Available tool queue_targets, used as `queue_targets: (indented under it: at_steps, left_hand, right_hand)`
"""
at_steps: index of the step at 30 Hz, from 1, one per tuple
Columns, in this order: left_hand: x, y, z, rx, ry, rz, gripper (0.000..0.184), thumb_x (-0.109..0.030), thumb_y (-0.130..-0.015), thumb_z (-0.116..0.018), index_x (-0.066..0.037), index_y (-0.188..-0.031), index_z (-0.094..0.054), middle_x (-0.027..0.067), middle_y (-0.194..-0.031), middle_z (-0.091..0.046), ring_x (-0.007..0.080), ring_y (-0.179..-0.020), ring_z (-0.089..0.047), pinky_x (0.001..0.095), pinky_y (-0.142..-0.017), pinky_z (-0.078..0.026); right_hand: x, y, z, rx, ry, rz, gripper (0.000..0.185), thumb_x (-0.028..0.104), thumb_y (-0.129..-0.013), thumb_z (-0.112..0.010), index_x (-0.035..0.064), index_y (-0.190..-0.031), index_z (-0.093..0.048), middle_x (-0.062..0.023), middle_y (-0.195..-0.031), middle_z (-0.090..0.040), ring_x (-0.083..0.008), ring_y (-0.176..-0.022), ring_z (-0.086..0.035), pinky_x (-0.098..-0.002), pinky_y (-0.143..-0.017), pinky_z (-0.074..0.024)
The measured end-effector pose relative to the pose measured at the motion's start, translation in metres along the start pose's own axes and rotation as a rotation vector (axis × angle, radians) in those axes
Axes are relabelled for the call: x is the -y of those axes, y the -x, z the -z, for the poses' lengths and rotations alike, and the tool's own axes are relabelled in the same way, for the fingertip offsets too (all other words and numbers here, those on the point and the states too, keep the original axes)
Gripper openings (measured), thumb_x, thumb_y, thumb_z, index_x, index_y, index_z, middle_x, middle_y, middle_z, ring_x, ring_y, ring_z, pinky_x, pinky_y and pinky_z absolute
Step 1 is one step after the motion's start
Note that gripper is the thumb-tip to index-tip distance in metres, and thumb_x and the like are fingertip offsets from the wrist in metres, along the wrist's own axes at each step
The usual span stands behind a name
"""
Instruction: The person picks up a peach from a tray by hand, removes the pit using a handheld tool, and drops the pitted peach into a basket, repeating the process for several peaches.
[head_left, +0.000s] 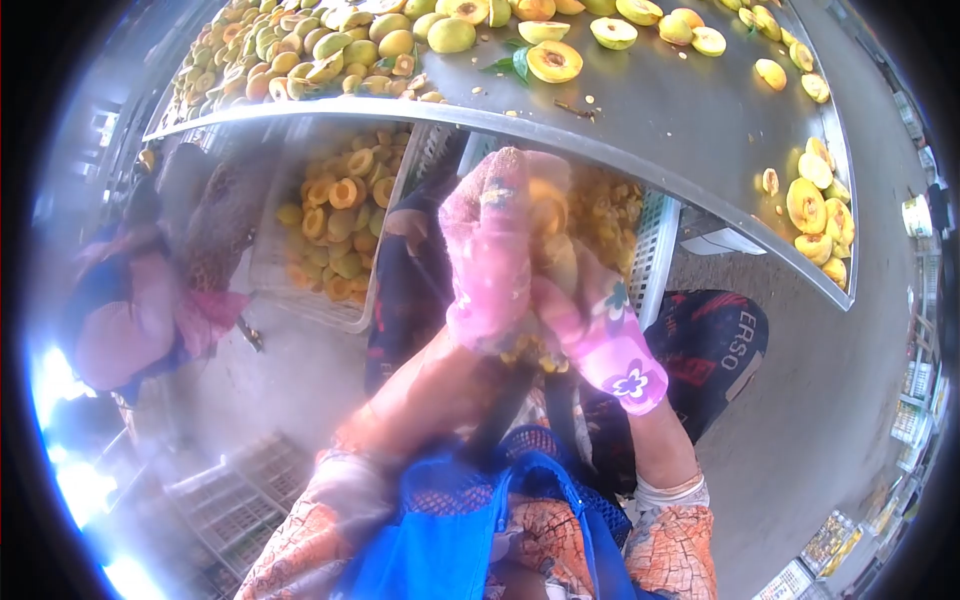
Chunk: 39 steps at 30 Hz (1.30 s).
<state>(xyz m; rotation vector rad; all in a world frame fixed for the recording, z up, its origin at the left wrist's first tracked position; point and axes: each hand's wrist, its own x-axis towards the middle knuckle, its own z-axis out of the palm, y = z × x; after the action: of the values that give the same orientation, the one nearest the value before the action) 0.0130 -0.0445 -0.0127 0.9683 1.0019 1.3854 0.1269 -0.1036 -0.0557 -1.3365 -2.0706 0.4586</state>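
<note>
Both my hands wear pink gloves and meet over a crate, just below the metal table's near edge. My left hand (490, 245) is closed, its fingers pointing up along a yellow-orange peach half (548, 208). My right hand (600, 335), in a glove with flower prints, is closed around the fruit's lower side. Motion blur and the gloves hide exactly how the fingers grip, and whether a tool is among them. Below the hands, the pale crate (655, 245) contains small yellow fruit pieces (612, 205).
The metal table (650, 110) bears a heap of green-yellow peaches (340, 45), with cut halves (555, 62) nearer the right. A white crate (395, 195) of peach halves (348, 195) stands left of my knees. At far left sits another person (140, 320). Stacked crates (235, 500) lie lower left.
</note>
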Motion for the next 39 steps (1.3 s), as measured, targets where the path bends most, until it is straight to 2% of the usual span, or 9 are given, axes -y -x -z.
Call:
queue_targets:
  at_steps: [6,8,10,13,17,20,22,29,39]
  left_hand:
    - [0.001,0.005,-0.008,-0.054,-0.007,-0.063,0.053,-0.046,-0.094,-0.047,0.004,-0.090,-0.063,0.0109,-0.076,-0.062,0.0129,-0.052,-0.055,0.0234,-0.049,-0.044]
    - [0.000,0.005,-0.002,-0.006,-0.021,-0.042,0.053,-0.046,-0.094,-0.047,0.004,-0.090,-0.064,0.0101,-0.075,-0.062,0.0127,-0.054,-0.055,0.0232,-0.051,-0.044]
    - [-0.003,0.002,0.009,0.046,-0.033,-0.019,0.054,-0.047,-0.095,-0.046,0.004,-0.091,-0.065,0.0094,-0.074,-0.062,0.0124,-0.055,-0.055,0.0230,-0.052,-0.044]
    - [-0.006,-0.002,0.020,0.215,-0.089,0.116,0.054,-0.047,-0.094,-0.048,0.004,-0.088,-0.065,0.0079,-0.070,-0.062,0.0120,-0.057,-0.055,0.0237,-0.054,-0.044]
    - [-0.015,-0.006,0.020,0.292,-0.200,0.111,0.053,-0.047,-0.093,-0.050,0.003,-0.084,-0.067,0.0066,-0.065,-0.061,0.0103,-0.056,-0.055,0.0230,-0.053,-0.043]
    - [-0.017,-0.007,0.021,0.358,-0.240,0.087,0.053,-0.047,-0.092,-0.051,0.002,-0.082,-0.067,0.0064,-0.064,-0.061,0.0099,-0.056,-0.055,0.0231,-0.053,-0.043]
    - [-0.017,-0.008,0.023,0.379,-0.252,0.062,0.053,-0.047,-0.092,-0.051,0.002,-0.082,-0.067,0.0062,-0.064,-0.062,0.0100,-0.057,-0.055,0.0231,-0.053,-0.044]
    - [-0.011,-0.019,0.038,0.594,-0.181,-0.062,0.057,-0.051,-0.090,-0.049,0.002,-0.081,-0.066,0.0071,-0.068,-0.063,0.0113,-0.061,-0.057,0.0242,-0.055,-0.045]
    - [-0.020,-0.005,0.027,0.372,-0.005,0.158,0.056,-0.048,-0.093,-0.045,0.001,-0.073,-0.062,0.0089,-0.064,-0.060,0.0134,-0.060,-0.056,0.0249,-0.055,-0.042]
  right_hand:
    - [-0.015,0.008,-0.001,0.048,0.054,0.114,0.057,0.003,-0.070,-0.063,0.0179,-0.124,-0.049,-0.0236,-0.122,-0.045,-0.0370,-0.094,-0.057,-0.0408,-0.070,-0.0530]
    - [-0.014,0.002,0.004,0.087,0.063,0.083,0.057,0.030,-0.085,-0.064,0.0002,-0.130,-0.044,-0.0221,-0.090,-0.062,-0.0313,-0.070,-0.062,-0.0384,-0.059,-0.0496]
    - [-0.016,-0.006,0.010,-0.008,0.373,0.396,0.056,0.033,-0.086,-0.062,0.0038,-0.131,-0.044,-0.0215,-0.088,-0.063,-0.0314,-0.071,-0.063,-0.0389,-0.059,-0.0501]
    - [-0.005,-0.008,0.017,0.263,-0.297,-0.128,0.054,0.034,-0.088,-0.059,0.0043,-0.130,-0.043,-0.0217,-0.091,-0.064,-0.0299,-0.078,-0.066,-0.0392,-0.062,-0.0515]
    - [-0.009,0.000,0.013,0.420,-0.281,-0.206,0.044,0.011,-0.076,-0.063,0.0157,-0.119,-0.056,-0.0171,-0.104,-0.057,-0.0265,-0.080,-0.060,-0.0342,-0.063,-0.0528]
    - [-0.027,0.015,-0.008,0.288,-0.375,0.052,0.049,0.035,-0.089,-0.060,0.0094,-0.128,-0.046,-0.0096,-0.080,-0.065,-0.0191,-0.059,-0.061,-0.0301,-0.053,-0.0478]
    - [-0.006,-0.001,0.021,0.636,-1.271,-0.604,0.044,0.033,-0.089,-0.060,0.0138,-0.127,-0.049,-0.0006,-0.072,-0.058,-0.0101,-0.051,-0.052,-0.0240,-0.047,-0.0410]
    - [0.002,-0.008,0.024,0.589,-1.259,-0.637,0.028,0.037,-0.088,-0.060,0.0108,-0.098,-0.055,0.0030,-0.063,-0.049,-0.0065,-0.045,-0.044,-0.0235,-0.041,-0.0338]
    - [-0.001,-0.001,0.000,0.948,-2.386,-0.600,0.028,0.037,-0.094,-0.050,0.0098,-0.091,-0.047,0.0063,-0.058,-0.037,-0.0010,-0.036,-0.025,-0.0175,-0.033,-0.0207]
